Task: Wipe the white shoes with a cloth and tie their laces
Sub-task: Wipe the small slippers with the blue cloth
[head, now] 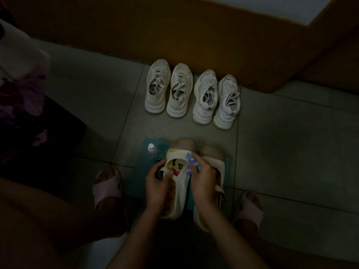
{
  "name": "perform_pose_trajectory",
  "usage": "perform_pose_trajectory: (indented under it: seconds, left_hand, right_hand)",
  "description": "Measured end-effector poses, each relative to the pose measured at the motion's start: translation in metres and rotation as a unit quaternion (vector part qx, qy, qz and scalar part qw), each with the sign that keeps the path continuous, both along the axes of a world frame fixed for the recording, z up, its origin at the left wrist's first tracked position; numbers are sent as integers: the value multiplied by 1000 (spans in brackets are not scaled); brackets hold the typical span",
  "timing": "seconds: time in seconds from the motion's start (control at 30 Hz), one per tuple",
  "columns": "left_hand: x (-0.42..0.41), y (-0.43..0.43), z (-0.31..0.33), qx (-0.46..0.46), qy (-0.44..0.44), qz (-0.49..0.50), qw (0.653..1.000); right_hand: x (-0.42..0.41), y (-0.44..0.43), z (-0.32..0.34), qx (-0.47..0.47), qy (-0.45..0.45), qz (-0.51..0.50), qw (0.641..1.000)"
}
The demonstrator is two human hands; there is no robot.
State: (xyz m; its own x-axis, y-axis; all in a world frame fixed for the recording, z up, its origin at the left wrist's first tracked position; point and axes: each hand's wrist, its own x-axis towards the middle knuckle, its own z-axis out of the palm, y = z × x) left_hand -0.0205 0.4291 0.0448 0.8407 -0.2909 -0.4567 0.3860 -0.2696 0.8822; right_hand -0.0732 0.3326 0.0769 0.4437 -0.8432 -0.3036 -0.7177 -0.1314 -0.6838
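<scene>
Four white shoes (179,90) ahead, cloth (179,162) gripped between left hand (157,184), right hand (203,180)

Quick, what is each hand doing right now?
Left hand: grips the white shoe.
Right hand: pinches the cloth against that shoe.

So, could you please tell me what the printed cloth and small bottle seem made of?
The printed cloth: probably thin matte microfibre or woven fabric; zigzag-cut edge, limp drape. The small bottle: likely translucent plastic, white cap; too dim for certainty.
</scene>
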Motion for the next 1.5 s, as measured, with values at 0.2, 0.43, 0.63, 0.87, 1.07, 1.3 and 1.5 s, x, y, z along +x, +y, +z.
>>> perform_pose_trajectory:
  seconds: [0.2, 0.43, 0.63, 0.87, 1.07, 1.3, 1.5]
  left_hand:
    - [0, -2, 1, 28, -9, -5, 1000]
    - [-11, -6, 14, 31, -7, -1, 1000]
    - [-13, -9, 12, 112, 20, 3, 994]
    - [-17, -9, 15, 107, 63, 53, 991]
    - [-18, -9, 15, 92, 65, 68, 991]
    - [-17, -10, 18, 80, 64, 73, 992]
    - [-17, -12, 15, 94, 63, 64, 991]
  right_hand:
    - [-8, 23, 11, 126, -36, -10, 991]
    - [47, -46, 38, 10, -92, 15, 996]
    - [89, -68, -8, -94, 93, 262, 956]
    - [76, -54, -18, -131, 49, 343, 929]
    - [55, -35, -11, -127, -32, 418, 899]
    - [35, -34, 5, 9, -2, 459, 889]
    - [61, -56, 29, 30, -57, 259, 964]
